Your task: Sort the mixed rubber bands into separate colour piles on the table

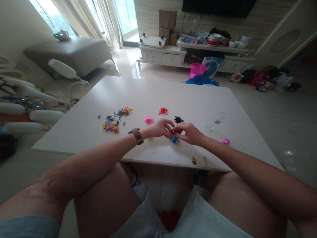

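Over the near middle of the white, smooth-topped rectangular counter (148, 94), the two bare hands meet almost tip to tip. The left hand (163, 128) comes in from the left, palm turned down and inward, its fingers curved and the thumb bent toward them. The right hand (188, 133) faces it with the wrist slightly bent, index finger and thumb drawn close in a pinch and the other fingers curled. The fingertips of both crowd together; whether either grips something small cannot be told.

The left forearm (99, 162) reaches long and low, a brown-strapped wristwatch (137, 136) at its wrist, while the right forearm (237, 162) slants in from the lower right.

Just under the joined fingertips lies the small heap of bright blue bands (174, 140), partly covered by the hands. Right behind them sits a heap of black bands (178, 119), with a heap of red bands (162, 111) farther back and a heap of pink bands (149, 119) beyond the left wrist. Two loose mixed-colour piles (110, 126) lie well apart, to the left.
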`<state>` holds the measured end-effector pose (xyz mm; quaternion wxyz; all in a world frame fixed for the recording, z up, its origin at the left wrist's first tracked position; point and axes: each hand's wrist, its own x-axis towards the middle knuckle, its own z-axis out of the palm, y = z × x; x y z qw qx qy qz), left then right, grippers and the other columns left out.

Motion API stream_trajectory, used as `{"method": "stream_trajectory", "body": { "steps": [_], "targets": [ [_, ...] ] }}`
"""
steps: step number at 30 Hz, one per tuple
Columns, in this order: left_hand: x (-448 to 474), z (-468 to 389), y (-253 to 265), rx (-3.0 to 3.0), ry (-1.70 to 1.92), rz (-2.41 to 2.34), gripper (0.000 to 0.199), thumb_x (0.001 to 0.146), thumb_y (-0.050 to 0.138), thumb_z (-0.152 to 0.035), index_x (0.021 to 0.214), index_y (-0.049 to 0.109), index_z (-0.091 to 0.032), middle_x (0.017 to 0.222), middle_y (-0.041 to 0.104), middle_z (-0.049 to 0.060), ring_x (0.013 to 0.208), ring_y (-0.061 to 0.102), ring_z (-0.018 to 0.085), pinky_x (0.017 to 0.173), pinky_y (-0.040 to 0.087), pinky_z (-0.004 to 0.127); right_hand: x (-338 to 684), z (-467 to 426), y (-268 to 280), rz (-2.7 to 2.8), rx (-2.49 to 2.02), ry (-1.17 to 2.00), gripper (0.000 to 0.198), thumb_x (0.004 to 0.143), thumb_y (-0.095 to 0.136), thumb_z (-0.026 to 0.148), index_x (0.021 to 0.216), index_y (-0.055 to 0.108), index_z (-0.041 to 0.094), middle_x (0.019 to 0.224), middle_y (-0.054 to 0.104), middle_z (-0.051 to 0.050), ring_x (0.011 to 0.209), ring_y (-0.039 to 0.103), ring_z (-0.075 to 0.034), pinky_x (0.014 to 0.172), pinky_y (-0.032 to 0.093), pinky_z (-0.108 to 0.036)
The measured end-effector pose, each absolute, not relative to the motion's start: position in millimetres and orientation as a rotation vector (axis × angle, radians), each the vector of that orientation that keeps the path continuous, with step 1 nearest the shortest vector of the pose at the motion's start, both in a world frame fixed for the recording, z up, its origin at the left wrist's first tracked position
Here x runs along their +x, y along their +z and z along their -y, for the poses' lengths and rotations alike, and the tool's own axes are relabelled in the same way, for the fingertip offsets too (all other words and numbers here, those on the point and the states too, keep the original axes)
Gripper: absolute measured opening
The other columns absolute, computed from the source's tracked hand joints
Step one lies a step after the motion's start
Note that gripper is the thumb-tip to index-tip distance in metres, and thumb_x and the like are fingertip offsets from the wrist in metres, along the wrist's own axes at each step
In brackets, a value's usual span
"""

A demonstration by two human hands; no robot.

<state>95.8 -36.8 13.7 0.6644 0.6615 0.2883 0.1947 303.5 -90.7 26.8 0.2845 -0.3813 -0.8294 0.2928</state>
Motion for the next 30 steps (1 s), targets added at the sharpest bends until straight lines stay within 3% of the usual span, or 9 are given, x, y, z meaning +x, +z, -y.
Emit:
{"method": "stream_trajectory", "body": {
  "steps": [12,17,23,30],
  "targets": [
    [104,35,19,1.534,0.401,-0.641,0.034,0.060,0.089,-0.015,0.090,0.073,-0.015,0.084,0.077,0.011,0.075,0.074,0.022,0.071,0.059,0.031,308,89,28,2.256,-1.039,0.730,0.010,0.083,0.062,0.016,0.082,0.071,0.019,0.079,0.070,-0.003,0.069,0.065,-0.014,0.066,0.052,-0.026],
    [100,24,18,1.537,0.395,-0.676,0.035,0.058,0.088,-0.012,0.090,0.073,-0.014,0.080,0.077,0.012,0.076,0.075,0.025,0.068,0.059,0.033,310,86,30,2.171,-1.167,0.560,0.010,0.085,0.059,0.017,0.081,0.067,0.020,0.079,0.068,-0.004,0.070,0.064,-0.016,0.068,0.052,-0.029],
    [55,-18,30,1.684,0.592,-1.094,0.031,0.051,0.086,-0.003,0.078,0.073,-0.014,0.069,0.074,0.008,0.060,0.069,0.020,0.063,0.055,0.031,320,79,34,2.049,-1.300,0.429,0.010,0.086,0.059,0.021,0.080,0.067,0.020,0.078,0.069,-0.004,0.069,0.063,-0.017,0.068,0.052,-0.031],
    [17,-43,23,1.824,0.690,-1.453,0.021,0.052,0.082,-0.006,0.067,0.073,-0.018,0.065,0.072,0.004,0.059,0.065,0.019,0.061,0.049,0.028,333,69,22,2.043,-1.359,0.403,0.009,0.085,0.060,0.021,0.080,0.067,0.019,0.081,0.071,-0.005,0.070,0.065,-0.018,0.069,0.052,-0.032]
  ]
}}
